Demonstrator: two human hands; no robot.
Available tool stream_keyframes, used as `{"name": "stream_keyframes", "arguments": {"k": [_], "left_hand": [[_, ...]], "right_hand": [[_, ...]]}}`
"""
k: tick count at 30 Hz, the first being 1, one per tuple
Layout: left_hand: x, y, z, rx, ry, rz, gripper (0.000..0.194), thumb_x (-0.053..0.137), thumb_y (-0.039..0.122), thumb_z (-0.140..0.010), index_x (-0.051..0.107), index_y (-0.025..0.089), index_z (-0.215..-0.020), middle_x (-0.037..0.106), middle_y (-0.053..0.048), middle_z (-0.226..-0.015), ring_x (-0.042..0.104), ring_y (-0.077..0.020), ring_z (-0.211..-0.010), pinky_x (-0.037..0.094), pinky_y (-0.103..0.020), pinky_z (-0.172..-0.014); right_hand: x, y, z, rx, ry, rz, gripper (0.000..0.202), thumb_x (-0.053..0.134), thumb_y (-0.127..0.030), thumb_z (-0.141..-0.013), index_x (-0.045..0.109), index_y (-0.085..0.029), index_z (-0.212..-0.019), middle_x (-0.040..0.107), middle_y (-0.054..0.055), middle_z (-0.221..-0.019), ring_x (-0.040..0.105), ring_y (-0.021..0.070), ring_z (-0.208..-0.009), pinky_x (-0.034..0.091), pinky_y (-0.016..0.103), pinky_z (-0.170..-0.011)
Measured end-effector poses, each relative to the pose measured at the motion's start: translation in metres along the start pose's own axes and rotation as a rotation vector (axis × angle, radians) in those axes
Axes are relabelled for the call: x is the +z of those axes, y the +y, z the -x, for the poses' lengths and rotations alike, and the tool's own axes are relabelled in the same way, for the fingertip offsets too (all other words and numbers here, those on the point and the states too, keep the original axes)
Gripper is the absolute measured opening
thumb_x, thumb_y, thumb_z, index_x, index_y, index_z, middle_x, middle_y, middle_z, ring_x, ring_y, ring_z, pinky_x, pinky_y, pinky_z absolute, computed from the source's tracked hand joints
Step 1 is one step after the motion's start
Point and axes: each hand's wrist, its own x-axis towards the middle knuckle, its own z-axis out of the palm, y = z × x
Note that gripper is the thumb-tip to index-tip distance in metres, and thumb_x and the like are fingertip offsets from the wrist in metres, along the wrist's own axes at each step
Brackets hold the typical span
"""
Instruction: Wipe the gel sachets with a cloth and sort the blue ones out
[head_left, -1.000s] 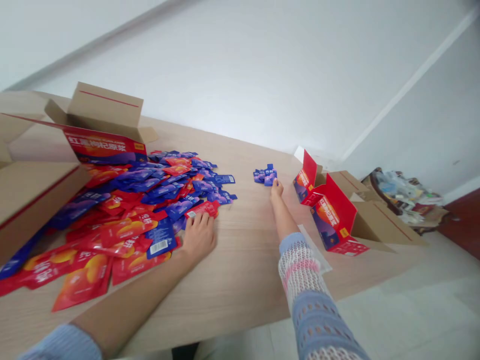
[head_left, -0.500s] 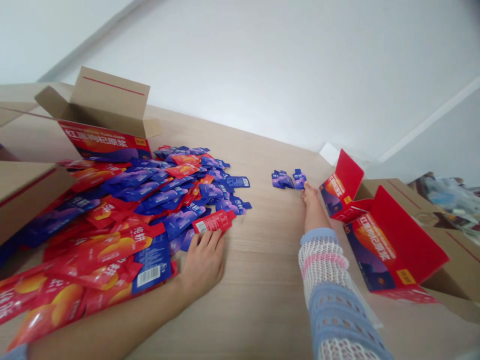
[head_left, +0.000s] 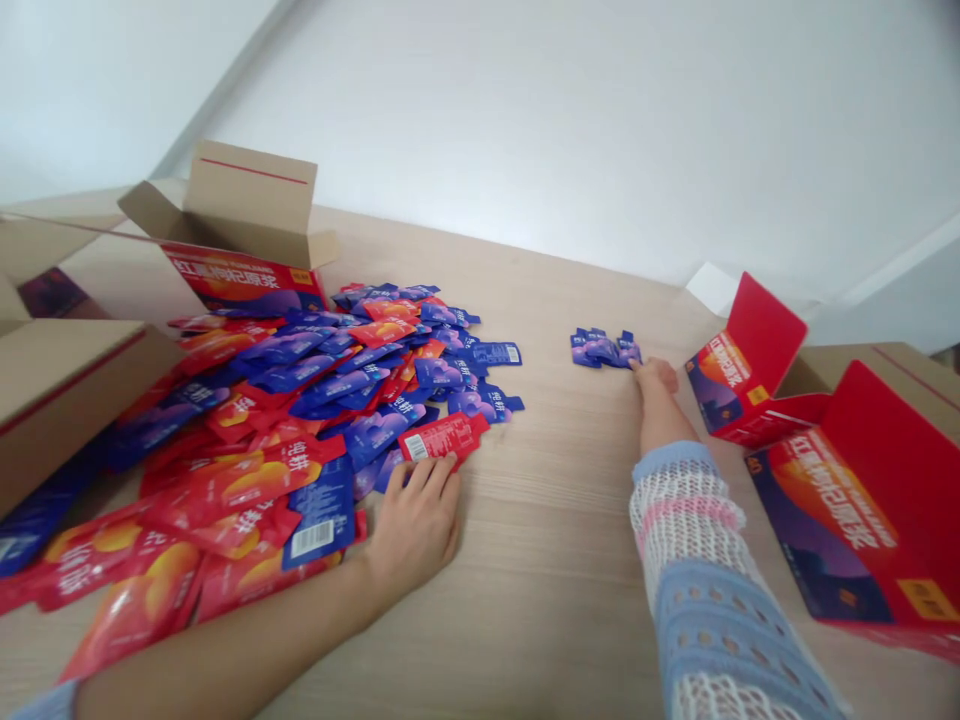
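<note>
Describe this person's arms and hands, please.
The left hand and right hand are both ungloved. The right sleeve is knitted, with a pale blue cuff, white openwork, a pink stripe and a blue band with small holes. The left forearm is bare, with light blue fabric at the picture's edge.

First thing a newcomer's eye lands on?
Probably the heap of red and blue pouches at left, with the left hand at a red pouch on its right edge. Then two red-flapped boxes at right, and a small cluster of blue pouches at the right hand.
</note>
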Motion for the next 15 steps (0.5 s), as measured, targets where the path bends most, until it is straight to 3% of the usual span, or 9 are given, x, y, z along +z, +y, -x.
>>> {"name": "stream_keyframes", "arguments": {"k": [5, 11, 15], "left_hand": [[-0.002, 0.0, -0.001, 0.014, 0.026, -0.003, 0.029, 0.053, 0.024, -0.077, 0.065, 0.019, -0.104, 0.06, -0.013, -0.123, 0.05, -0.0308, -0.109, 0.037, -0.048, -0.09], [-0.003, 0.001, -0.001, -0.028, 0.115, 0.024, 0.027, 0.05, 0.016, -0.078, 0.064, 0.014, -0.101, 0.063, -0.016, -0.113, 0.054, -0.0302, -0.101, 0.038, -0.049, -0.089], [-0.004, 0.006, 0.0, -0.173, 0.24, 0.035, 0.043, 0.049, 0.026, -0.082, 0.055, 0.005, -0.12, 0.05, -0.024, -0.134, 0.044, -0.0368, -0.123, 0.018, -0.061, -0.108]], "right_hand": [[-0.004, 0.006, 0.004, 0.072, -0.017, -0.167, 0.038, 0.07, -0.031, -0.078, 0.069, -0.024, -0.115, 0.063, 0.018, -0.12, 0.059, 0.0292, -0.113, 0.046, 0.044, -0.093], [-0.017, 0.008, 0.013, 0.063, 0.013, -0.319, 0.042, 0.068, -0.023, -0.076, 0.066, -0.016, -0.118, 0.066, 0.013, -0.116, 0.062, 0.0232, -0.108, 0.049, 0.034, -0.095], [-0.03, -0.01, 0.039, 0.021, 0.036, -0.395, 0.047, 0.071, -0.022, -0.07, 0.064, -0.011, -0.115, 0.065, 0.016, -0.114, 0.063, 0.026, -0.105, 0.052, 0.035, -0.091]]}}
